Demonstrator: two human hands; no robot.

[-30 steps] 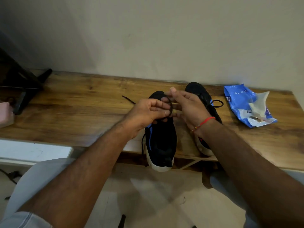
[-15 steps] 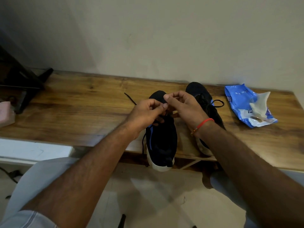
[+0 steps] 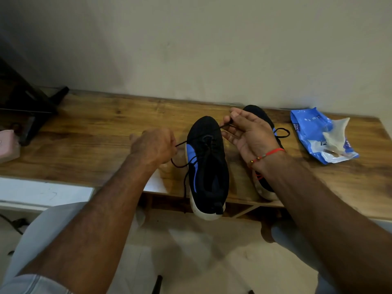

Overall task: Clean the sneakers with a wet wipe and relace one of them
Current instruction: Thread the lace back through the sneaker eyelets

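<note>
- The near sneaker (image 3: pixel 209 166) lies on the bench (image 3: pixel 95 141), heel overhanging the front edge; the second sneaker (image 3: pixel 265 124) sits at its 3 o'clock.
- The left hand (image 3: pixel 153 146) pinches one lace (image 3: pixel 180 144) end, drawn toward 9 o'clock.
- The right hand (image 3: pixel 248 134) pinches the other end toward 1 o'clock.
- Advice: pull both ends evenly so the crossings seat flat, keeping the shoe from sliding off.
- The wipe packet (image 3: pixel 318 136) lies at 3 o'clock, well apart.

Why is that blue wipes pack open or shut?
Open. The blue pack has its clear flap peeled up, lying on the table.
</note>
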